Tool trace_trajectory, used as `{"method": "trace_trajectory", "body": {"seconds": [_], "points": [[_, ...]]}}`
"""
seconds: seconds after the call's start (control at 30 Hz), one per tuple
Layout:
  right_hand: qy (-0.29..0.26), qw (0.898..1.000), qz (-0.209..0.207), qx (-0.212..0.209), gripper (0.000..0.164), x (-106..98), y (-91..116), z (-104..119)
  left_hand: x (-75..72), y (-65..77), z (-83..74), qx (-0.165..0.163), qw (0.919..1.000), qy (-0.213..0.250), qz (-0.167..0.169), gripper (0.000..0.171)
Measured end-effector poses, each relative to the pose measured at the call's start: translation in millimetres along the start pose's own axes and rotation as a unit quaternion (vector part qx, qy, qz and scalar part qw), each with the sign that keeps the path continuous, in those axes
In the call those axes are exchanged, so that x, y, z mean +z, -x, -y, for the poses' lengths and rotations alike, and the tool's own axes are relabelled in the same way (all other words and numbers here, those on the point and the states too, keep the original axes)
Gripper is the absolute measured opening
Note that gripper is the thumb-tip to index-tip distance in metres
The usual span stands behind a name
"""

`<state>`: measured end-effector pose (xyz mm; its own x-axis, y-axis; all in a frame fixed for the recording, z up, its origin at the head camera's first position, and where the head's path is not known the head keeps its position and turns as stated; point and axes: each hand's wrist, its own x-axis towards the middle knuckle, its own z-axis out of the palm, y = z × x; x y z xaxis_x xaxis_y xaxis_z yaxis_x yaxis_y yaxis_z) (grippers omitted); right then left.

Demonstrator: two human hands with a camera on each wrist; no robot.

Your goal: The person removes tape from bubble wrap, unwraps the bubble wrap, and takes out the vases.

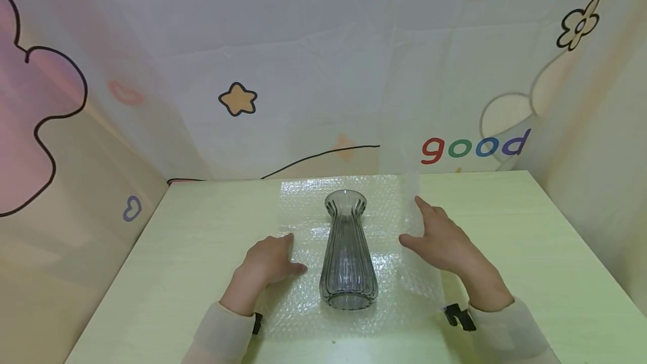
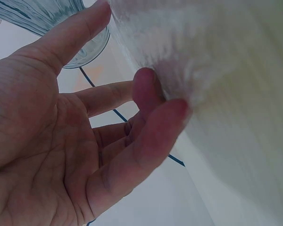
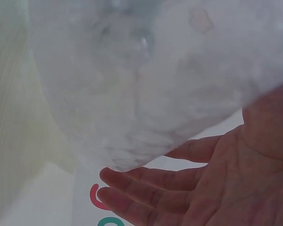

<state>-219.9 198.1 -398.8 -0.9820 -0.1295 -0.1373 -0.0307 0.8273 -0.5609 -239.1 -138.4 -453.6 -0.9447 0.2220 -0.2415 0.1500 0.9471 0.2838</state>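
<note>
A ribbed, grey-tinted glass vase (image 1: 349, 257) lies on a sheet of bubble wrap (image 1: 298, 308), its flared mouth toward the back wall. To its left, my left hand (image 1: 270, 260) is at the wrap's left edge, with thumb and fingers spread apart. In the left wrist view, its thumb and bent fingertips meet the wrap (image 2: 165, 37), and the vase (image 2: 92, 44) shows behind the thumb. My right hand (image 1: 442, 240) supports the raised right side of the wrap. Its fingers (image 3: 151, 183) extend under the wrap (image 3: 132, 103), which hides the thumb in the right wrist view.
The pale green tabletop (image 1: 510, 229) extends to both sides of the wrap. Behind it hangs a printed curtain (image 1: 323, 72) with a star and the word "good". Curtain also lines the left and right sides. A black strap (image 1: 459, 317) shows at the right cuff.
</note>
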Motion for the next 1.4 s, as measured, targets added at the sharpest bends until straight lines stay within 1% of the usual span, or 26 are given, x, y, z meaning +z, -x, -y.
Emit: {"method": "trace_trajectory", "body": {"seconds": [0.63, 1.03, 1.4], "points": [[0.003, 1.000, 0.014, 0.010, 0.096, -4.5, 0.5, -5.0, -1.2, 1.1, -1.3, 0.001, 1.0000, 0.002, 0.000, 0.087], [-0.003, 1.000, 0.022, 0.003, 0.099, -5.1, 0.3, -10.5, -0.4, 0.7, -0.1, -0.002, 1.0000, 0.003, 0.002, 0.087], [-0.003, 1.000, 0.021, 0.001, 0.100, -3.7, 0.0, -11.4, -0.2, 0.3, 0.2, 0.001, 1.0000, 0.004, 0.003, 0.087]]}}
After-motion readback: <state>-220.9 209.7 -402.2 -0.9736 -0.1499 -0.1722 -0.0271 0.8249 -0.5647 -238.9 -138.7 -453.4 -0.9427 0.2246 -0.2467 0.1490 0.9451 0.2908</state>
